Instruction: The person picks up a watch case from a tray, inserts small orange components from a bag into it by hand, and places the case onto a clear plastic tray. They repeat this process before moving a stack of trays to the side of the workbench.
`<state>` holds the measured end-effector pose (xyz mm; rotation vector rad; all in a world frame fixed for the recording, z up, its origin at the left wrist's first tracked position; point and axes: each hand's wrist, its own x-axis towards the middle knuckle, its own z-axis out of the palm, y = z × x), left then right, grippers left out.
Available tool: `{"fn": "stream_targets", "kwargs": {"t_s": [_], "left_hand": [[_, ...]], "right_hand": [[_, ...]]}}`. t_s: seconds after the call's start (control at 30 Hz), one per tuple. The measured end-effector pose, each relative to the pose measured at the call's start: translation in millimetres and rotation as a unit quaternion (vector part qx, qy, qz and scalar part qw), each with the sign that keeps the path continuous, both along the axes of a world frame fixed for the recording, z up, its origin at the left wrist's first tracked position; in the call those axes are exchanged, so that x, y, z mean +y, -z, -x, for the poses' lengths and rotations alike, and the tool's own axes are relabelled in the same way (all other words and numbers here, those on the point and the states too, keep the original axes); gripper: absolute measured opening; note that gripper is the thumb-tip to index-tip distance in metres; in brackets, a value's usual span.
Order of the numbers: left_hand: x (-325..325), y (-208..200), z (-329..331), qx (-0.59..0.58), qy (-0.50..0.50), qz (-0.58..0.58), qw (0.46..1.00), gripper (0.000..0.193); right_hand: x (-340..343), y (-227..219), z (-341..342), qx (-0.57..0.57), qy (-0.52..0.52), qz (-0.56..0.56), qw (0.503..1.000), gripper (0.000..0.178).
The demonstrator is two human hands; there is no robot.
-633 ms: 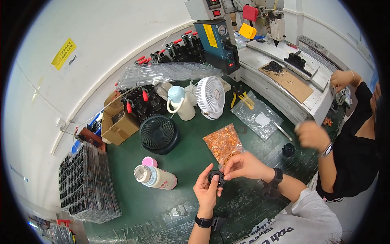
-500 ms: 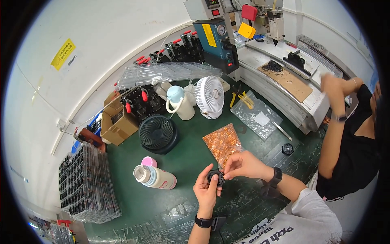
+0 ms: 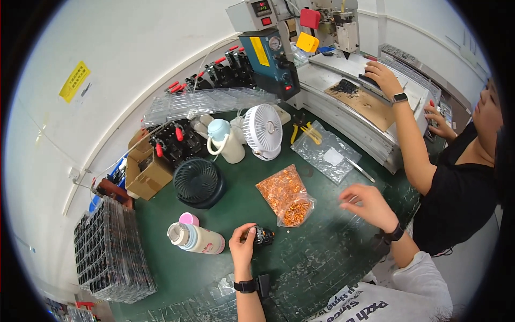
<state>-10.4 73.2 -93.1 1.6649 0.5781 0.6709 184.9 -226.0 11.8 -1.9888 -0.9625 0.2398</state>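
Note:
My left hand [image 3: 242, 248] is closed around a small round black plastic part [image 3: 263, 235] with orange specks on it, low over the green table. My right hand [image 3: 372, 207] is out to the right above the table, fingers apart and slightly curled, with nothing visible in them. Between the hands lies a clear plastic bag of small orange rings [image 3: 281, 185]; its opened end holds a loose heap of rings [image 3: 296, 211] and faces me.
Left of my hands are a cream bottle [image 3: 197, 238], dark fan [image 3: 199, 183] and stacked trays of black parts [image 3: 111, 249]. Behind stand a white fan [image 3: 263, 131] and jug [image 3: 227, 142]. Yellow-handled pliers [image 3: 308, 132] lie right. A co-worker's hand [image 3: 384, 78] is at the machine [image 3: 343, 129].
My right hand has left the black part and moved right, over where another black part lay. My left hand has shifted slightly, still holding its part. The co-worker's hand has reached onto the machine.

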Motion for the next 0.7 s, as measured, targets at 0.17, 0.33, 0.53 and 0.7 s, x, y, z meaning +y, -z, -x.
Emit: {"fn": "stream_targets", "kwargs": {"t_s": [0.17, 0.33, 0.53, 0.7], "left_hand": [[-8, -1, -9, 0.100, 0.002, -0.187, 0.977, 0.015], [-7, 1, -2, 0.149, 0.003, -0.206, 0.967, 0.018], [-36, -38, -11, 0.124, -0.107, -0.339, 0.926, 0.026], [-79, -47, -21, -0.020, 0.018, -0.002, 1.000, 0.015]], "right_hand": [[-50, 34, -15, -0.108, 0.133, 0.169, 0.971, 0.056], [-57, 56, -43, -0.091, 0.115, 0.177, 0.973, 0.072], [-60, 62, -54, -0.089, 0.113, 0.236, 0.961, 0.061], [-43, 54, -33, -0.071, 0.122, 0.244, 0.959, 0.048]]}}
